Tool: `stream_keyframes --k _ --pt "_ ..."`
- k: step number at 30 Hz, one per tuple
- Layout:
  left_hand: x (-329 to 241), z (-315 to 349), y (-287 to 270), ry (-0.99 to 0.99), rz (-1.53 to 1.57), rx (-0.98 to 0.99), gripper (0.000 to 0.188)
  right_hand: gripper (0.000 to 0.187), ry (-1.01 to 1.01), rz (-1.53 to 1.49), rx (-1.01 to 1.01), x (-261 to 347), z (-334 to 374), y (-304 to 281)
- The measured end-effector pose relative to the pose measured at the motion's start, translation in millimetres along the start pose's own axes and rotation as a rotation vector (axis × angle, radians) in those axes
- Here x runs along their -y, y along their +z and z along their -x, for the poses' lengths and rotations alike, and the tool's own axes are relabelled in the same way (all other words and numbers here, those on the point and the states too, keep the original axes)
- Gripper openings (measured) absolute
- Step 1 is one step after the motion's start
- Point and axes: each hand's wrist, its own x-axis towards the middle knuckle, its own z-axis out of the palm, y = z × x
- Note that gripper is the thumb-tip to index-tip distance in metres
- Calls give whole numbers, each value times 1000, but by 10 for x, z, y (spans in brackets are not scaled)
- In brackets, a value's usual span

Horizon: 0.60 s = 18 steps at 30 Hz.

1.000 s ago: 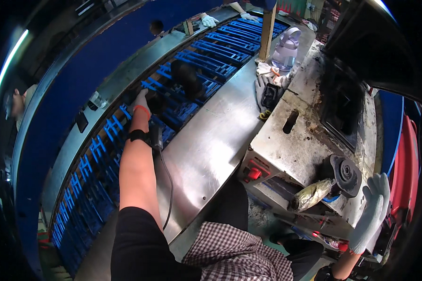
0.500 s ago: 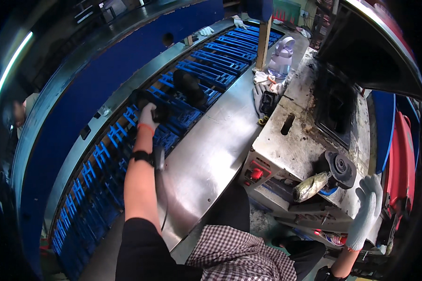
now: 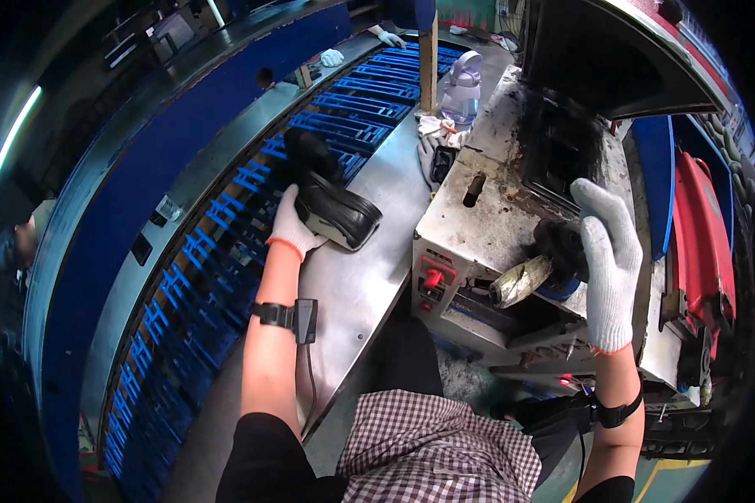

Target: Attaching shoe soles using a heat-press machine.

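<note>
One black shoe (image 3: 340,216) gripped in left hand (image 3: 291,228) at left edge of steel counter (image 3: 344,293); right hand (image 3: 610,268), fingers extended, near grimy machine (image 3: 457,222). Left fingertips seem hidden; loose hold could drop shoe.

A tube light (image 3: 8,141) glares at ten o'clock; mid-dial, the counter (image 3: 352,289) gleams; dim surroundings bend toward blackened corners.

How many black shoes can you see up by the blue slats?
2. One black shoe is in the person's left hand; the other shoe is just beyond it, over the blue slats. More might be hidden.
</note>
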Motion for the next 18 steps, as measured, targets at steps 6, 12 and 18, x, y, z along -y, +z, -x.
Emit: stream_keyframes --k 6,12,18 --pt "-74 -787 -395 330 -460 -130 48 34 41 14 57 55 141 -6" --pt "-33 -672 -543 242 -236 76 44 31 104 -117 62 73 165 28" --pt "-12 169 -300 212 8 496 68 46 21 -44 362 155 -57 118"
